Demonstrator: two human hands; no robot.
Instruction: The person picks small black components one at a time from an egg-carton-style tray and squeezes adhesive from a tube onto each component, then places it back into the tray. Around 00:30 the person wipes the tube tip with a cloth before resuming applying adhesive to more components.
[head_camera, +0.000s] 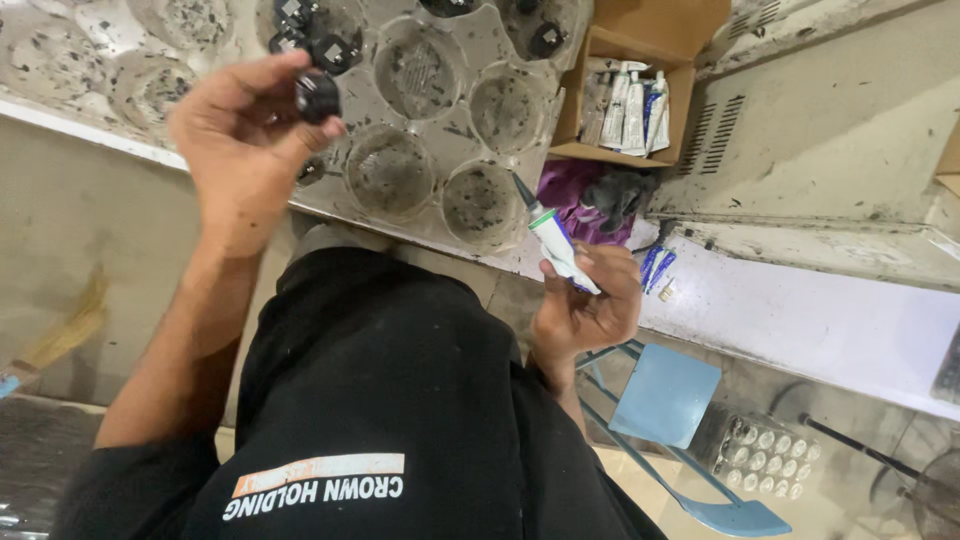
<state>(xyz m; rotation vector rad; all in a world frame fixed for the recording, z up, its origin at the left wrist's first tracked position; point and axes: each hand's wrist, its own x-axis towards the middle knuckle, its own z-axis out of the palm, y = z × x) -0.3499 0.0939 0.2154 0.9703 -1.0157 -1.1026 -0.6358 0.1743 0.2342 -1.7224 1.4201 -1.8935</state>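
Note:
My left hand (240, 150) is raised over the bench edge and pinches a small black round part (318, 95) between thumb and fingers. My right hand (590, 305) is lower, near the bench's front edge. It grips a white glue tube (556, 245) with a green band and a dark pointed nozzle aimed up and to the left. The nozzle tip is well apart from the black part. My dark shirt fills the bottom of the view.
A clear plastic tray (440, 130) of round cups lies on the bench, several cups holding black parts (330, 50). A cardboard box (640, 60) of tubes and a purple cloth (575, 195) sit to its right. A blue stool (665, 395) stands below.

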